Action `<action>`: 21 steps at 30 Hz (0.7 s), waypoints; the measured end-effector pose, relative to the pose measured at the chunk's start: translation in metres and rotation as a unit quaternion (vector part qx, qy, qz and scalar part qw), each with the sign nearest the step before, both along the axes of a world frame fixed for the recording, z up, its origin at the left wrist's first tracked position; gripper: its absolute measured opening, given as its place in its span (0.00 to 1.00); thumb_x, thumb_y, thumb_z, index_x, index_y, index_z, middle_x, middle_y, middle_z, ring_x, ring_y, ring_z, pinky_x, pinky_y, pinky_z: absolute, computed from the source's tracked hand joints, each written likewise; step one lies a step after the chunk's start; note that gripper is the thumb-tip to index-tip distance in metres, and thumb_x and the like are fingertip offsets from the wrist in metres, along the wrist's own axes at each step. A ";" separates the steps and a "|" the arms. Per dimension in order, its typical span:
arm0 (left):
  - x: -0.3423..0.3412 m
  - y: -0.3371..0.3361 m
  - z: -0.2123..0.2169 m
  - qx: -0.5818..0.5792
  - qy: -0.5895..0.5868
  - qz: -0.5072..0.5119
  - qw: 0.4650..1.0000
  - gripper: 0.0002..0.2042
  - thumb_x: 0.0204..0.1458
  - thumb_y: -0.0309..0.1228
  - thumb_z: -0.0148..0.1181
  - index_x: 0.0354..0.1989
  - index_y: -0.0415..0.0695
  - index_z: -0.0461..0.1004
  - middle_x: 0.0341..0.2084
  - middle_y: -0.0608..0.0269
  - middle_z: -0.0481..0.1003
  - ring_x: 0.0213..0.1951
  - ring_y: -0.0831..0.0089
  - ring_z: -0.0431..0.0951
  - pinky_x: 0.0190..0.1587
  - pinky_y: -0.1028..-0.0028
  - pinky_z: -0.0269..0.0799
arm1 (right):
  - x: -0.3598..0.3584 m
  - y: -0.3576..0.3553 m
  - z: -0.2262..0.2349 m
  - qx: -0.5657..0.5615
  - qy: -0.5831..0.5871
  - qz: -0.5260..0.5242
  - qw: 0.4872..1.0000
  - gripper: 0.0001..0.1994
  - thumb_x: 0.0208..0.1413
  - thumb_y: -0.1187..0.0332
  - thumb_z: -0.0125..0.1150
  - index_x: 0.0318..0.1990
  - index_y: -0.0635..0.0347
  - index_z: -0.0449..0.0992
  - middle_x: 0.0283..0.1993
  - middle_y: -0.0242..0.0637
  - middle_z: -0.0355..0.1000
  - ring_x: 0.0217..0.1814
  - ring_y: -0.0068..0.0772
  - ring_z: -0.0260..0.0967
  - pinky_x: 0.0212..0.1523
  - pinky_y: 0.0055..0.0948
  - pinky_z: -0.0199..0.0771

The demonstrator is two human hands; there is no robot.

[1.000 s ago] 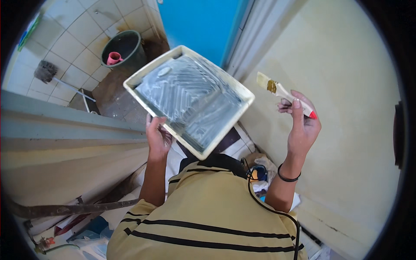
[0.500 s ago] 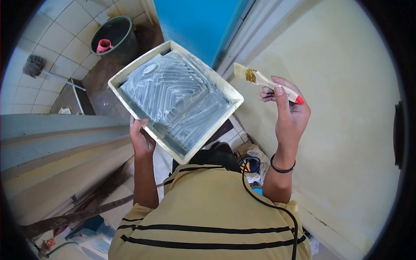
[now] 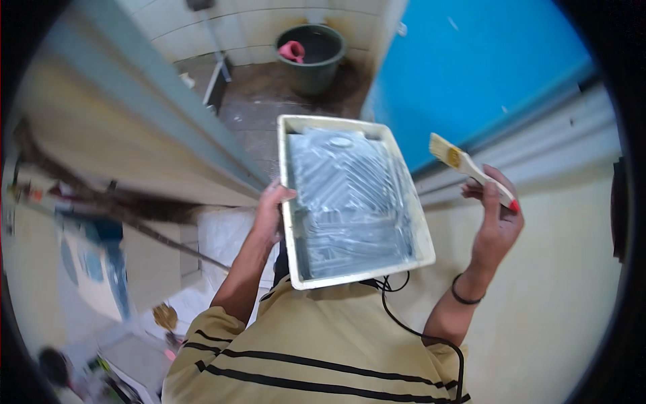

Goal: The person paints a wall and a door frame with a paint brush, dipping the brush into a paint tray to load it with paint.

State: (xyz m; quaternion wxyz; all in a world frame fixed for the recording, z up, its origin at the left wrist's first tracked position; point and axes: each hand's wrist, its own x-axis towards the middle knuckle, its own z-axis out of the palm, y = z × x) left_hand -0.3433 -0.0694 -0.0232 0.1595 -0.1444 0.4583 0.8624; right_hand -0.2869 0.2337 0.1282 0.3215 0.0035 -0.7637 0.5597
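Note:
My left hand [image 3: 272,210] is closed on the left rim of a cream paint tray [image 3: 425,229], with the thumb over the edge. Streaks of whitish paint cover the tray's grey ribbed bottom. Off to the right, my right hand [image 3: 496,205] grips a paintbrush [image 3: 476,174] by its pale, red-tipped handle. The brush's light bristles point up and left, apart from the tray and near the bright blue door [image 3: 471,74]. Some of my left fingers are hidden beneath the tray.
Beyond the tray a dark green tub [image 3: 313,74] holds a pink dipper [image 3: 292,51] on the wet brown floor. A door frame edge [image 3: 202,101] rises at left, a pale wall [image 3: 545,289] at right. A long dark pole [image 3: 155,232] slants at lower left. A black cord [image 3: 410,328] crosses my shirt.
My view has swung left, so the tub and blue door sit further right. The tray has turned more upright in the picture. Both hands keep their holds.

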 end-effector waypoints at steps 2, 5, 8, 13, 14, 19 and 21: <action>0.004 -0.006 0.000 0.008 -0.047 0.002 0.999 0.15 0.46 0.30 0.53 0.44 0.41 0.69 0.25 0.63 0.68 0.22 0.73 0.72 0.25 0.70 0.74 | -0.018 -0.005 0.015 0.023 0.035 0.029 0.999 0.14 0.64 0.70 0.54 0.49 0.75 0.74 0.35 0.44 0.77 0.33 0.30 0.75 0.40 0.29 0.76; 0.010 0.003 0.001 0.036 -0.072 0.039 0.996 0.14 0.47 0.29 0.53 0.43 0.41 0.70 0.26 0.62 0.70 0.22 0.72 0.73 0.25 0.71 0.74 | -0.049 -0.014 0.045 0.039 0.062 0.060 0.996 0.14 0.64 0.70 0.54 0.49 0.74 0.74 0.34 0.45 0.77 0.33 0.30 0.74 0.40 0.29 0.76; 0.021 -0.013 -0.006 0.036 -0.105 0.021 0.994 0.14 0.48 0.30 0.52 0.43 0.39 0.70 0.28 0.61 0.72 0.24 0.72 0.74 0.27 0.71 0.75 | -0.077 -0.038 0.075 0.064 0.074 0.092 0.991 0.13 0.65 0.71 0.53 0.50 0.74 0.74 0.34 0.44 0.77 0.34 0.31 0.75 0.39 0.29 0.76; 0.026 0.012 -0.007 0.095 -0.146 0.109 0.979 0.18 0.48 0.30 0.52 0.48 0.37 0.70 0.33 0.58 0.74 0.31 0.67 0.77 0.36 0.66 0.78 | -0.135 -0.043 0.094 0.079 0.071 0.206 0.973 0.14 0.64 0.69 0.56 0.49 0.74 0.74 0.34 0.44 0.77 0.35 0.30 0.75 0.38 0.27 0.75; 0.029 0.019 -0.006 0.109 -0.154 0.131 0.973 0.19 0.48 0.30 0.52 0.50 0.37 0.69 0.37 0.55 0.74 0.37 0.64 0.77 0.42 0.64 0.78 | -0.151 -0.041 0.094 0.072 0.044 0.253 0.964 0.13 0.64 0.70 0.56 0.48 0.74 0.74 0.35 0.43 0.77 0.35 0.30 0.74 0.38 0.26 0.74; 0.054 0.039 0.002 0.130 -0.182 0.271 0.936 0.20 0.46 0.28 0.53 0.49 0.35 0.69 0.38 0.54 0.73 0.38 0.64 0.76 0.43 0.66 0.76 | -0.216 -0.048 0.065 0.040 -0.114 0.426 0.897 0.11 0.63 0.72 0.56 0.46 0.73 0.75 0.35 0.40 0.76 0.35 0.24 0.72 0.38 0.22 0.72; 0.068 0.051 0.001 0.093 -0.172 0.359 0.913 0.20 0.45 0.27 0.53 0.50 0.35 0.69 0.37 0.56 0.73 0.37 0.66 0.75 0.42 0.67 0.76 | -0.239 -0.059 0.055 0.052 -0.151 0.501 0.851 0.09 0.63 0.74 0.56 0.45 0.73 0.75 0.34 0.39 0.76 0.35 0.22 0.72 0.37 0.22 0.73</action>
